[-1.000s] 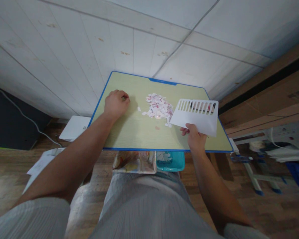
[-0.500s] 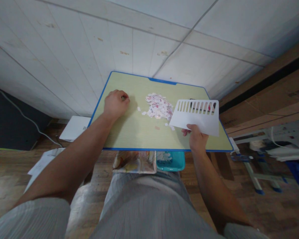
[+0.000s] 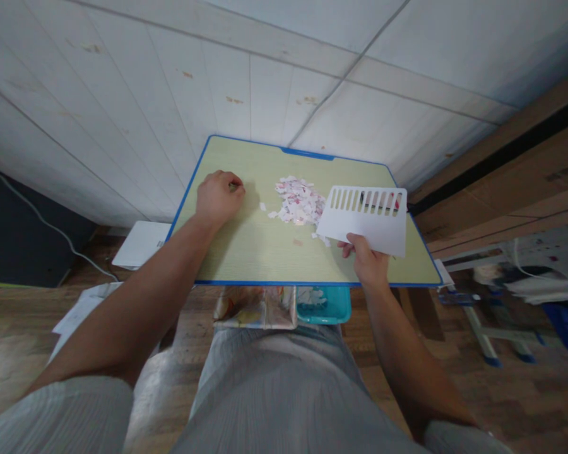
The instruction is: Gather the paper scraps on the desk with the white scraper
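In the head view my right hand [image 3: 370,261] grips the lower edge of a flat white slotted sheet [image 3: 364,228], thumb on top. A row of slots runs along its far edge, and its left edge reaches the pile of small paper scraps [image 3: 299,200]. My left hand [image 3: 220,197] rests on the left part of the table [image 3: 250,252], fingers curled closed. Anything inside those fingers is hidden. A few loose scraps lie between my left hand and the pile, and others lie near its front. Partly covered by the sheet is a dark-edged object [image 3: 366,200], seen through the slots.
Below the table's front edge stand a patterned open box [image 3: 291,315] and a turquoise bin [image 3: 341,309] with pale scraps in it. The white panelled wall [image 3: 218,94] is behind the table. Cardboard boxes [image 3: 492,195] are stacked at the right.
My right hand has shifted a little to the left with the white sheet, whose left edge is now closer over the pile's right side. My left hand stays nearly still.
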`<act>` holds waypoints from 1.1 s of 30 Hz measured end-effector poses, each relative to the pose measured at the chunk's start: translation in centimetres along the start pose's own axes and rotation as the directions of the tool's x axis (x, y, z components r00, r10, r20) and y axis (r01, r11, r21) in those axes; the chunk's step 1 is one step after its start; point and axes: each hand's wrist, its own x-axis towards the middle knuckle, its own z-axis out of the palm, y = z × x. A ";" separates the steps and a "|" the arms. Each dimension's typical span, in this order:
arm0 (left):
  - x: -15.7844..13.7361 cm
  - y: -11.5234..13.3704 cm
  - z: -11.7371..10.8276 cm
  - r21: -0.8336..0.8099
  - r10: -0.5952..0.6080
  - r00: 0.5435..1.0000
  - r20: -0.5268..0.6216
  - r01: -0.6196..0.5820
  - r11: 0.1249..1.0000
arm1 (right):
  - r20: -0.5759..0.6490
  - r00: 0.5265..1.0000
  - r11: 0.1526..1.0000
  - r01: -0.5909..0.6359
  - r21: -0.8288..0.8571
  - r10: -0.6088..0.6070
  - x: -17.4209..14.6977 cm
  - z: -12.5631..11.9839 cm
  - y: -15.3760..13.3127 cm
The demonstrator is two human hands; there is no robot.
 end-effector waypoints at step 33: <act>-0.2 0.5 -0.4 0.017 -0.008 0.999 0.032 0.008 1.000 | -0.064 0.996 0.997 -0.056 0.050 0.059 -1.8 -3.4 -0.7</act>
